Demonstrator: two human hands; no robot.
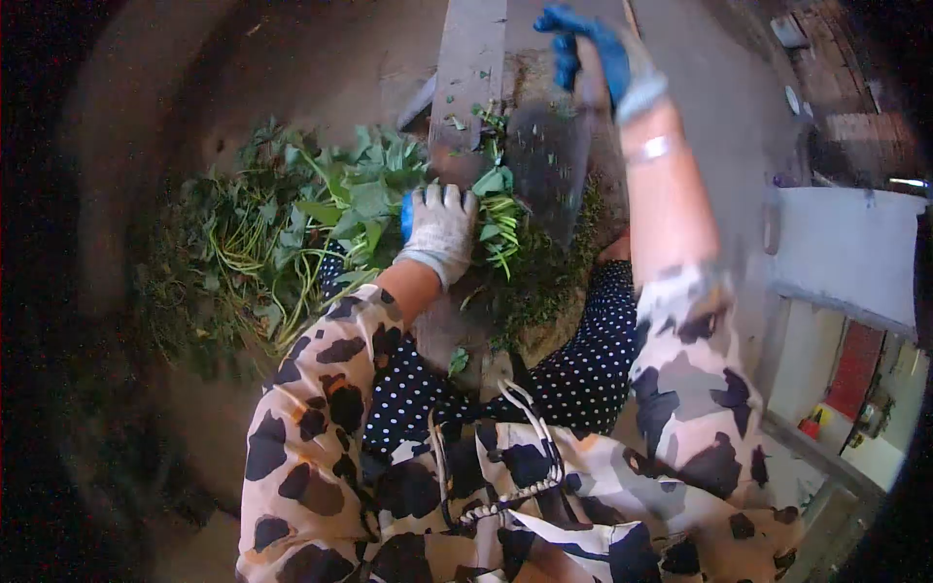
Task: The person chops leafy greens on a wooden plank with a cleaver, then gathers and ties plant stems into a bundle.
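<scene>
My left hand (440, 228), in a pale work glove with blue on it, is closed over a bunch of leafy green stems (374, 194) and presses it on a wooden plank (471, 53). Cut stem ends (502, 233) stick out to the right of its fingers. My right hand (607, 63), in a blue-palmed glove, is raised to the upper right, its fingers wrapped round the brownish handle of a broad-bladed knife (549, 165). The dark blade is smeared by motion and hangs just right of the bunch.
A large heap of leafy vines (243, 243) lies on the ground to the left. Chopped green bits (554, 296) are piled under and right of the plank, between my legs in dotted trousers (418, 394). A white panel (846, 248) stands at the far right.
</scene>
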